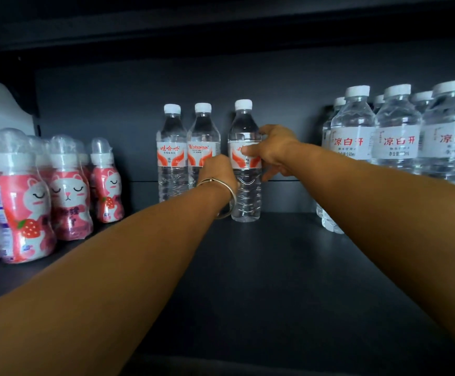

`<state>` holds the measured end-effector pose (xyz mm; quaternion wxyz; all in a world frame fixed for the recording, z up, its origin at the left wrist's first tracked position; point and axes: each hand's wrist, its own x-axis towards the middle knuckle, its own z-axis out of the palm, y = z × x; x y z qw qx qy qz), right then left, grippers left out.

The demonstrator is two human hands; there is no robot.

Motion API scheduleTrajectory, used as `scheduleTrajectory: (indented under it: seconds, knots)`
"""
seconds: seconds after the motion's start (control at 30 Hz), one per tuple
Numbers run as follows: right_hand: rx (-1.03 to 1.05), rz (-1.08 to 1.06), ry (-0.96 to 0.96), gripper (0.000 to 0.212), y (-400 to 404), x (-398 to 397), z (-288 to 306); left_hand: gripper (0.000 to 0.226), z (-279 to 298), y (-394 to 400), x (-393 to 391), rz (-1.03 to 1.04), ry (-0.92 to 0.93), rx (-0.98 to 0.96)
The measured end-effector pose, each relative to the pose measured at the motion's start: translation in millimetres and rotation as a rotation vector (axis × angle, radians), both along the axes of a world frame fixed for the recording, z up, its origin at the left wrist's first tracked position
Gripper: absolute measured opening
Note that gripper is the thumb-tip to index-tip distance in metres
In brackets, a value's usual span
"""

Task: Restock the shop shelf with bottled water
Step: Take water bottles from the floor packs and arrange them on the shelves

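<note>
Three clear water bottles with white caps and red-and-white labels stand at the back of the dark shelf [275,267]. Two [171,158] [202,137] stand side by side. The third water bottle [245,191] stands just to their right and a little nearer. My right hand [275,150] holds it at the label, thumb on the front and fingers round its right side. My left hand [217,172], a silver bangle on its wrist, lies against the same bottle's left side with its fingers hidden from view.
Pink strawberry-drink bottles with cat faces [69,191] fill the shelf's left part. Larger water bottles with white labels and red characters [397,137] crowd the right. Bare shelf floor lies in front of the three bottles, between both groups. The shelf above hangs low overhead.
</note>
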<state>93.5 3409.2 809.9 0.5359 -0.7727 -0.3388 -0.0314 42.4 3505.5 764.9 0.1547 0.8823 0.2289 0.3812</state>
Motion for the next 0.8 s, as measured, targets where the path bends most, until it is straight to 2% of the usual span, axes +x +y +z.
scheduleTrajectory:
  seconds: [0.1, 0.27, 0.4, 0.6, 0.8]
  knots:
    - [-0.002, -0.039, -0.007, 0.044, 6, -2, 1, 0.019, 3, 5, -3, -0.023, -0.009, -0.034]
    - [-0.084, -0.125, -0.081, 0.045, 17, -2, 3, 0.025, 4, 8, -11, -0.124, 0.095, -0.107]
    - [-0.157, -0.177, -0.175, 0.035, 24, 3, 5, 0.035, 2, 12, -17, -0.193, 0.117, -0.158]
    - [-0.119, -0.207, -0.181, 0.053, 29, 5, 2, 0.033, 3, 16, -25, -0.164, 0.048, -0.14]
    - [-0.062, -0.234, -0.187, 0.054, 27, 9, -5, 0.037, 2, 21, -30, -0.127, -0.055, -0.168]
